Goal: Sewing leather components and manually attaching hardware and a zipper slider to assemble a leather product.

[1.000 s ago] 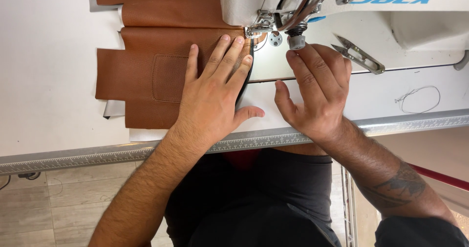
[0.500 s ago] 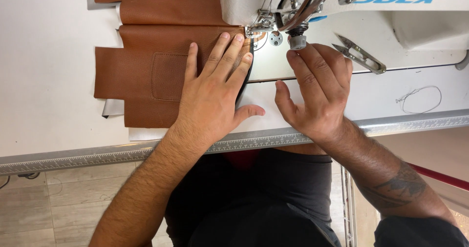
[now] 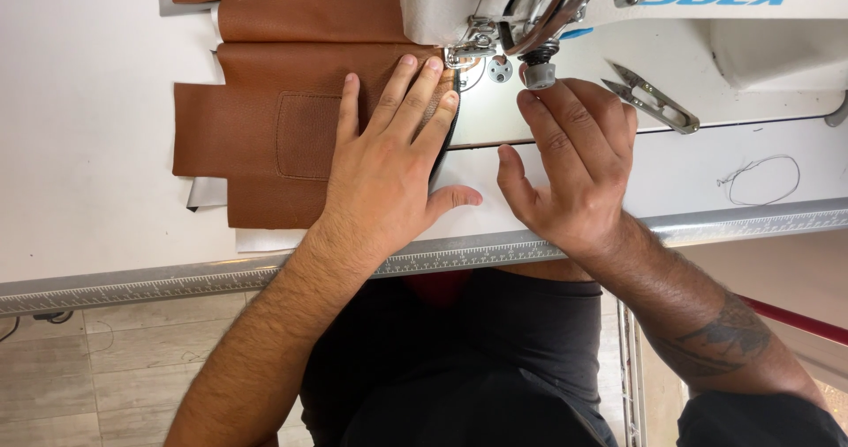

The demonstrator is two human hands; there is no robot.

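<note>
Brown leather piece point(image 3: 265, 138): flat on the white desk point(image 3: 79, 147), its right edge under the sewing machine point(image 3: 495, 5) foot. Left hand point(image 3: 389, 173): grip open, palm and fingers pressing the leather. Right hand point(image 3: 570, 169): open, flat beside it, holding nothing; thread snips point(image 3: 649, 101) just beyond.

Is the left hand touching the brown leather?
Touching. The head view shows the left hand lying flat on the brown leather, fingers spread toward the sewing machine, no gap visible.
</note>
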